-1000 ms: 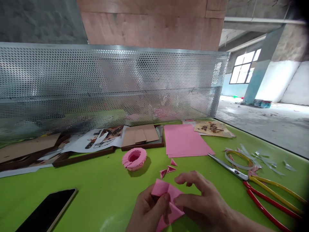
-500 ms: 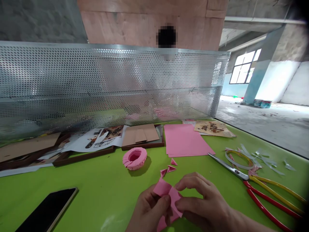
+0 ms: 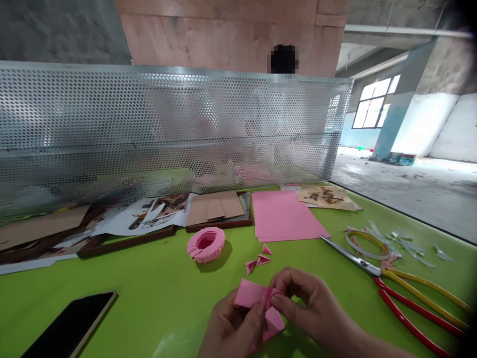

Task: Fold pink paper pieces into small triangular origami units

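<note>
A small piece of pink paper (image 3: 250, 294), partly folded, is held up between both hands above the green table. My left hand (image 3: 238, 325) pinches it from the left with thumb and fingers. My right hand (image 3: 311, 303) grips its right edge, thumb and forefinger pressed on a fold. Just beyond my fingers lie several small folded pink paper triangles (image 3: 263, 260). Farther left sits a pink ring (image 3: 206, 245) built of folded paper with a hollow middle. Parts of the paper are hidden behind my fingers.
Pink sheets (image 3: 286, 216) lie at the back. On the right are scissors (image 3: 367, 266) with red and yellow handles, a roll of tape (image 3: 367, 244) and clear scraps. A phone (image 3: 72, 325) lies front left. Frames with cardboard (image 3: 216, 206) line a perforated metal screen (image 3: 167, 129); a person is behind it.
My right fingers have closed on the paper's right edge and bent it over into a fold. The person behind the screen has shifted to the right.
</note>
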A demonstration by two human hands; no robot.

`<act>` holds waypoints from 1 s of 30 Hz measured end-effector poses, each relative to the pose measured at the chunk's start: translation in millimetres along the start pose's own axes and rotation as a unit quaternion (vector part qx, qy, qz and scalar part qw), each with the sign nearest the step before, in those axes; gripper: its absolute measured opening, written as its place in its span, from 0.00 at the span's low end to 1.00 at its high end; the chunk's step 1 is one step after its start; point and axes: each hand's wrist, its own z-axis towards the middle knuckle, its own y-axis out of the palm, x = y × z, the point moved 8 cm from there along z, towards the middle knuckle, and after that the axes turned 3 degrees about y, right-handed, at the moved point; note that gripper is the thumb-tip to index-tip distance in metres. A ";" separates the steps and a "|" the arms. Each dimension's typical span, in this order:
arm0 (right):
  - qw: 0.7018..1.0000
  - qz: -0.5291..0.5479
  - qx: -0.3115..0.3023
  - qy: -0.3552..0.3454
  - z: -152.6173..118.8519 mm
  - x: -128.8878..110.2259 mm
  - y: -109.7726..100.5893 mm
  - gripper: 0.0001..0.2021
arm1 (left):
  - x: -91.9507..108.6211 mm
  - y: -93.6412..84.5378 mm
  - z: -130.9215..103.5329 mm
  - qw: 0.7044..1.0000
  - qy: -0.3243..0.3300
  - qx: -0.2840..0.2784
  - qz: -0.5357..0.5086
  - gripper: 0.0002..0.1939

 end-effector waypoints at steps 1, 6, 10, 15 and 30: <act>0.999 0.022 -0.004 0.027 0.0 6.6 1.3 0.07 | -0.5 -0.1 0.2 1.000 -0.005 0.002 0.003 0.13; 0.995 0.067 0.000 0.069 0.2 17.0 1.4 0.08 | -4.6 0.4 1.4 1.000 -0.021 -0.011 0.009 0.13; 0.997 0.030 0.000 0.071 2.8 11.8 -0.7 0.07 | -4.3 0.5 0.1 0.999 -0.024 -0.019 0.020 0.14; 0.997 -0.017 0.000 0.077 4.7 5.9 -2.9 0.07 | -4.7 -2.7 -1.2 0.998 -0.038 -0.006 0.047 0.17; 0.995 -0.032 0.000 0.091 3.0 6.2 -4.3 0.06 | -1.7 10.2 0.5 0.999 -0.034 -0.020 0.032 0.12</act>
